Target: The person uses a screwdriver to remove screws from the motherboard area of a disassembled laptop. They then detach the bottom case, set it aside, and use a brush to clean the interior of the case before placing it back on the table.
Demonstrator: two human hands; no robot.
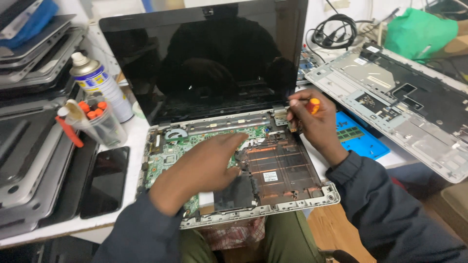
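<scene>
The opened grey laptop with its keyboard deck removed point(273, 195) lies in front of us at the near edge of the white surface point(134, 141), its green circuit board point(168, 158) and copper-coloured inner tray point(280, 163) exposed and its black screen point(204, 58) tilted up behind. Our left hand point(200, 168) lies flat and open over the middle of the board, fingers stretched toward the hinge side, gripping nothing. Our right hand point(314, 129) is closed around a small screwdriver with an orange handle point(312, 104), its tip down at the metal hinge bracket point(280, 117) at the laptop's right rear corner. Just right of the laptop sits a blue mat point(363, 143), and beyond it a detached silver laptop cover point(399, 97) lies face down. On the left we see a spray can with a white cap point(100, 85), a clear cup of orange-handled tools point(95, 122), a black phone point(105, 182) and a stack of grey laptops point(29, 126).
</scene>
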